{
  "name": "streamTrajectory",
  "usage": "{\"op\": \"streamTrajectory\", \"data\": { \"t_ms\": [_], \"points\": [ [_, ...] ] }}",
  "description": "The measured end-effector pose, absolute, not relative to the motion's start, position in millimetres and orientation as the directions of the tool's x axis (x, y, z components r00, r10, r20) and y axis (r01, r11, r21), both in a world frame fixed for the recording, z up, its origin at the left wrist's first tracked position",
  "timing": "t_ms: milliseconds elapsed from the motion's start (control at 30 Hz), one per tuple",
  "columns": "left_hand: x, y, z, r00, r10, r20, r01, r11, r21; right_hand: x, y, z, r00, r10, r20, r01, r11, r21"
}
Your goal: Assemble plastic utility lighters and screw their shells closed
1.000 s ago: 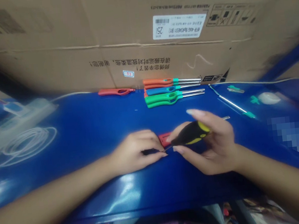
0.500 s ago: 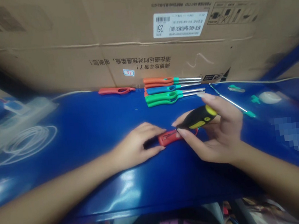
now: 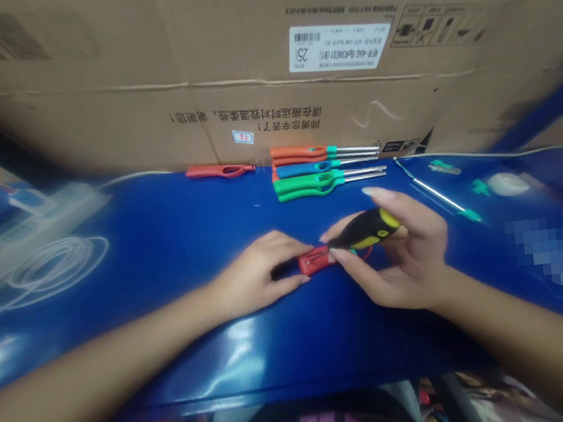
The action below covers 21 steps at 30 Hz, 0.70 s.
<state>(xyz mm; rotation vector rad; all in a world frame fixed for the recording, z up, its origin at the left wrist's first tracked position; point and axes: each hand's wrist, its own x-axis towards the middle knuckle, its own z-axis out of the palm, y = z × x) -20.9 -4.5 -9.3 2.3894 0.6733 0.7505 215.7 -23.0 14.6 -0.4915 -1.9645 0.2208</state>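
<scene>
My right hand (image 3: 401, 259) grips a black-and-yellow screwdriver (image 3: 370, 228), its tip pointing left and down at a small red plastic piece (image 3: 315, 260) lying on the blue table (image 3: 173, 229). My left hand (image 3: 255, 275) rests on the table with its fingers curled against the left end of that red piece. Something dark lies under the left fingers, too hidden to name.
Several long lighters in orange, blue and green (image 3: 325, 169) lie in a row at the back, a red one (image 3: 219, 170) to their left. A large cardboard box (image 3: 266, 65) stands behind. White coiled cable (image 3: 50, 265) lies left; metal rod (image 3: 435, 196) and small parts right.
The red piece has come out from between my hands and now lies in view. My right hand rose with the screwdriver, then dropped back slightly toward it.
</scene>
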Motion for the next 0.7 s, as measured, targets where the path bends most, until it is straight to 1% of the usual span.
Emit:
{"op": "streamTrajectory", "data": {
  "t_ms": [333,433,500,533,600,667,700],
  "points": [
    [-20.4,-4.7,-8.1,0.720,0.596,0.356,0.299,-0.729,0.616,213.8,-24.1,21.0,-0.470,0.411,0.781,0.223,0.912,-0.345],
    [-20.5,-4.4,-9.0,0.713,0.600,0.363,0.306,-0.732,0.609,213.6,-25.3,22.8,-0.475,0.461,0.749,0.240,0.887,-0.394],
    [-20.0,-4.7,-9.1,0.708,0.602,0.369,0.308,-0.733,0.606,213.2,-25.0,23.6,-0.442,0.496,0.747,0.270,0.868,-0.417],
    [-19.8,-5.0,-9.0,0.709,0.600,0.370,0.307,-0.735,0.605,213.1,-24.5,24.1,-0.419,0.499,0.758,0.292,0.865,-0.408],
    [-19.5,-6.1,-8.9,0.720,0.590,0.366,0.301,-0.741,0.601,213.9,-22.9,25.9,-0.382,0.473,0.794,0.344,0.870,-0.353],
    [-19.5,-7.3,-9.2,0.736,0.570,0.364,0.291,-0.753,0.591,215.9,-21.8,28.6,-0.383,0.448,0.808,0.378,0.874,-0.306],
    [-19.7,-7.9,-9.6,0.743,0.562,0.365,0.288,-0.760,0.583,217.1,-21.7,30.1,-0.394,0.453,0.800,0.378,0.873,-0.308]
  ]
}}
